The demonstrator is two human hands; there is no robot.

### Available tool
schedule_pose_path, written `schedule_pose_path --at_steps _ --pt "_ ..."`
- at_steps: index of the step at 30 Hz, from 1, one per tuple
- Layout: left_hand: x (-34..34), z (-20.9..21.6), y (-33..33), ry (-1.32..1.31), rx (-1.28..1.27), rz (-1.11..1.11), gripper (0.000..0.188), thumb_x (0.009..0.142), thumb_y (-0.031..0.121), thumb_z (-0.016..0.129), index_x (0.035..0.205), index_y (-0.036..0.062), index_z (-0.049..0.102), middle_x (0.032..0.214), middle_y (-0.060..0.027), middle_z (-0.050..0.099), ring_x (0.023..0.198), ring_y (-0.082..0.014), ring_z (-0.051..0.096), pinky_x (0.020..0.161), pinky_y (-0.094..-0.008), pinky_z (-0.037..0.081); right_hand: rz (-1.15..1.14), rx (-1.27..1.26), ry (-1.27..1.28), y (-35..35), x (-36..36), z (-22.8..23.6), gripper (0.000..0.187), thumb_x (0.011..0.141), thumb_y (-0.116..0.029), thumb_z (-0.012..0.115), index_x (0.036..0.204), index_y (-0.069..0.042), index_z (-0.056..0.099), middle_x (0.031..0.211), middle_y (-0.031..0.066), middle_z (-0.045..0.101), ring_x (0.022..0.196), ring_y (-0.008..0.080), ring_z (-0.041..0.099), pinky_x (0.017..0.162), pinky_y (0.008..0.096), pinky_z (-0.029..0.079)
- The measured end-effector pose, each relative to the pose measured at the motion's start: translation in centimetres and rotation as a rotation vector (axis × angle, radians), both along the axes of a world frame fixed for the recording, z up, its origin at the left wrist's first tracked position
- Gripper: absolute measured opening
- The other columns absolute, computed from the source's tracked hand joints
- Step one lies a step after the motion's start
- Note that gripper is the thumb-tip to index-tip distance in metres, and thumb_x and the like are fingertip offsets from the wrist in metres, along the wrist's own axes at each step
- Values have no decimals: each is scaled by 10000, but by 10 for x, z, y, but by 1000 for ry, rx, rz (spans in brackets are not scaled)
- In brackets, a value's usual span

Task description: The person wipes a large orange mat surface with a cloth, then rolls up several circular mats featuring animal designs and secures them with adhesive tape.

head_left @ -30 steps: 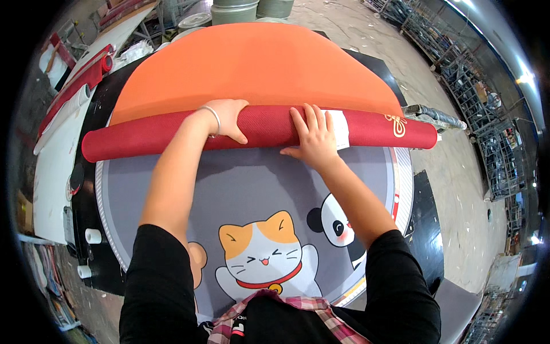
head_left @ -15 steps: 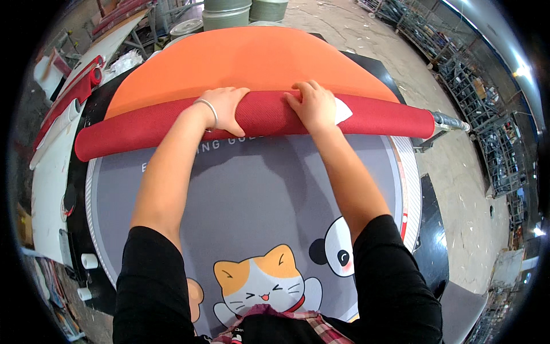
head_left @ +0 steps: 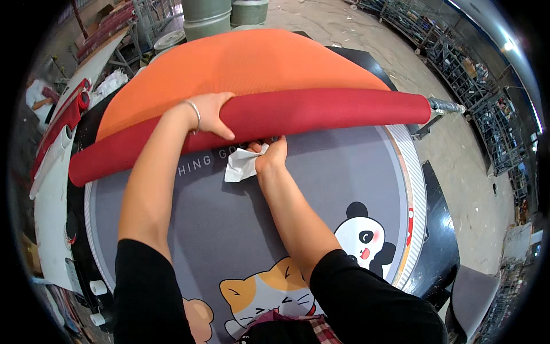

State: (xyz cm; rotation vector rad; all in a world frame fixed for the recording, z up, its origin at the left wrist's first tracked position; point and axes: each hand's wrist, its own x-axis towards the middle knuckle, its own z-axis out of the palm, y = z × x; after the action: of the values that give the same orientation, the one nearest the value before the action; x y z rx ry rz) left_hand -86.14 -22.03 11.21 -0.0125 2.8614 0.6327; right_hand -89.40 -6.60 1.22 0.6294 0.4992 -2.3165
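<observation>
Across the bench [head_left: 440, 223], a long, smooth red roll [head_left: 338, 108], with the left end nearer; behind, an orange sheet [head_left: 252, 60]; in front, a gray mat [head_left: 338, 166]. Over the roll, left of its middle, the left hand [head_left: 211, 114], with thumb spread wide from fingers. At the near edge, the right hand [head_left: 271, 155], curled, pinching a creased white slip [head_left: 239, 166]; cannot tell whether touching the roll.
</observation>
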Motion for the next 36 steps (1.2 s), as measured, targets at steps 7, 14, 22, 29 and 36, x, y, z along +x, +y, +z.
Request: schedule_pose_path --at_steps 7,14,22,29,36 --pt "40 9 51 282 -476 2 848 457 410 730 1131 3 414 1015 -189 519 928 -322 520 821 -365 422 -145 34 70 10 17 2 341 796 -418 451 989 -145 522 963 40 550 792 204 553 615 346 468" --pt "132 20 142 347 -486 -72 839 455 436 718 1118 6 436 859 -144 527 792 -273 539 712 -348 425 -113 159 -49 108 107 5 372 795 -406 439 1045 -141 513 1001 48 555 859 219 544 637 369 462" --pt "280 26 302 380 -387 -156 824 442 452 708 1065 -39 484 866 -213 522 757 -312 520 681 -376 405 321 531 -69 307 260 34 505 731 -493 462 1119 -170 477 1103 78 526 831 235 476 701 405 404" --pt "264 20 301 -139 -147 -218 795 543 519 662 1086 -26 461 979 -202 559 861 -297 566 743 -355 436 676 270 -265 361 277 25 444 810 -437 320 970 -60 493 919 179 583 376 118 260 397 264 253" --pt "216 12 258 -443 176 -282 753 550 480 676 1109 18 474 1003 -203 565 923 -322 550 797 -366 428 345 1827 1991 365 251 96 648 532 -430 725 1105 -179 552 877 81 415 798 245 452 685 357 396"
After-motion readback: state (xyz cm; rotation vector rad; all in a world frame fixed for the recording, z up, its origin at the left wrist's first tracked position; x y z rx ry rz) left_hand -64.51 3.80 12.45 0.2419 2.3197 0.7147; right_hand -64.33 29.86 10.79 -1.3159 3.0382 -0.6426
